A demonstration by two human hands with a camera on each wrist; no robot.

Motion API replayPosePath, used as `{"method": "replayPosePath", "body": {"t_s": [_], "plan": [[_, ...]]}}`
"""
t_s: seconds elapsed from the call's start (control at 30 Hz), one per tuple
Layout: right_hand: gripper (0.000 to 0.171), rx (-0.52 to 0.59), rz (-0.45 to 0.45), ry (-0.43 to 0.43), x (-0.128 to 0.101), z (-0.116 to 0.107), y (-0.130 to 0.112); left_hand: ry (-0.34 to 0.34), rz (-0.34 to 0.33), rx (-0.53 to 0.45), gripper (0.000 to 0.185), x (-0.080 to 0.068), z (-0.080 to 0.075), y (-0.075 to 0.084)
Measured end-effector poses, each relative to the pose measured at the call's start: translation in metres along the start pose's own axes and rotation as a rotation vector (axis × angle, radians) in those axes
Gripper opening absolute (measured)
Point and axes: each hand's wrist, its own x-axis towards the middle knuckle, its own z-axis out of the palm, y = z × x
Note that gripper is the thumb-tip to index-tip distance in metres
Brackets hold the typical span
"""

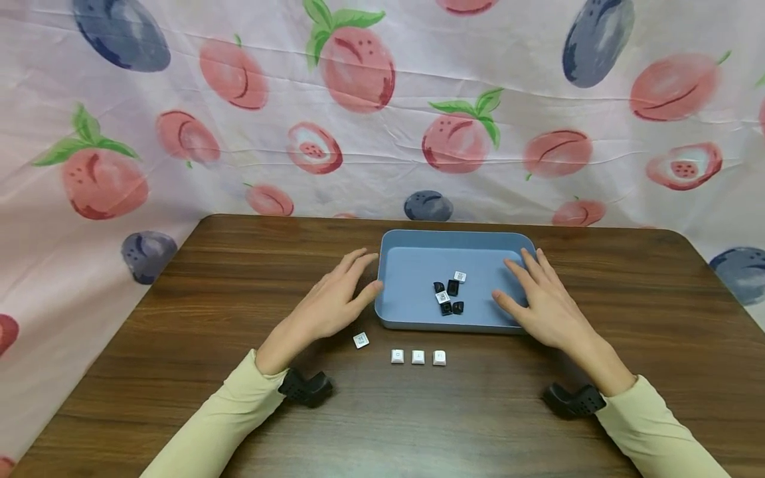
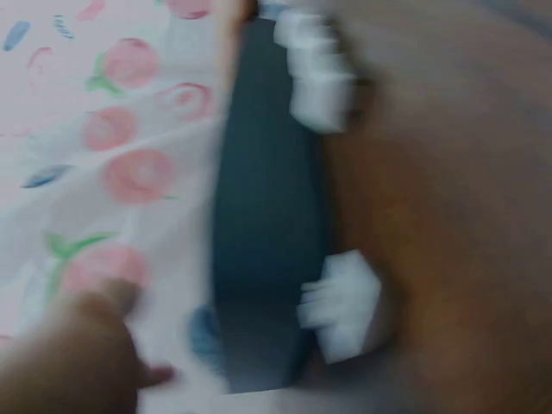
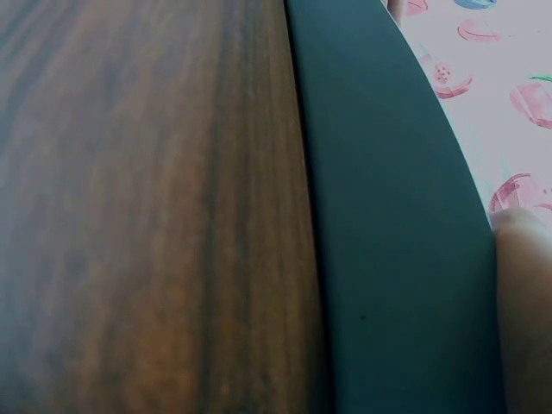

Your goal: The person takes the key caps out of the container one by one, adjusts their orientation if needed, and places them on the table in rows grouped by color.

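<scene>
My left hand [image 1: 332, 300] is held beside the left wall of a shallow blue tray [image 1: 487, 261], fingers extended and thumb spread toward the rim. Whether it touches the tray I cannot tell. Over the tray's right end my right hand [image 1: 548, 311] is spread, holding nothing. Inside the tray lie several small black keycaps [image 1: 453, 288] and two white ones [image 1: 459, 276]. Three white keycaps [image 1: 418, 357] stand in a row in front of the tray. Another white keycap [image 1: 361, 340] lies upturned by my left wrist. The left wrist view is blurred but shows white keycaps [image 2: 343, 306] beside the tray wall [image 2: 267, 216].
A brown wooden table [image 1: 197, 318] carries everything. Behind it and along the left hangs a white cloth [image 1: 358, 146] printed with fruit. The tray's outer wall [image 3: 405, 224] rises close to my right wrist camera. Each wrist wears a black camera mount [image 1: 307, 389].
</scene>
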Motion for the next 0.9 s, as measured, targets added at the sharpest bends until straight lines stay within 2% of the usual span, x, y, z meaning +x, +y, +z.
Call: {"method": "replayPosePath", "body": {"t_s": [0.07, 0.13, 0.27, 0.37, 0.5, 0.6, 0.9], "plan": [[0.078, 0.0, 0.001, 0.008, -0.002, -0.001, 0.001, -0.05, -0.072, 0.038, 0.049, -0.003, -0.011, 0.004], [0.078, 0.0, 0.001, 0.01, -0.004, -0.001, 0.003, -0.146, -0.108, 0.081, 0.042, -0.006, -0.02, 0.006], [0.074, 0.001, -0.011, 0.023, -0.005, 0.0, 0.004, -0.39, -0.088, 0.069, 0.03, -0.01, -0.028, 0.008], [0.069, -0.011, -0.028, 0.04, -0.004, 0.002, 0.006, -0.494, -0.049, 0.031, 0.033, -0.011, -0.026, 0.01], [0.06, -0.02, -0.041, 0.058, -0.003, 0.003, 0.005, -0.509, 0.0, 0.051, 0.037, -0.011, -0.019, 0.013], [0.055, -0.016, -0.049, 0.072, -0.004, 0.004, 0.004, -0.499, 0.018, 0.067, 0.032, -0.012, -0.016, 0.014], [0.05, -0.019, -0.065, 0.088, 0.0, 0.005, 0.0, -0.498, 0.034, 0.085, 0.016, -0.016, -0.021, 0.013]]}}
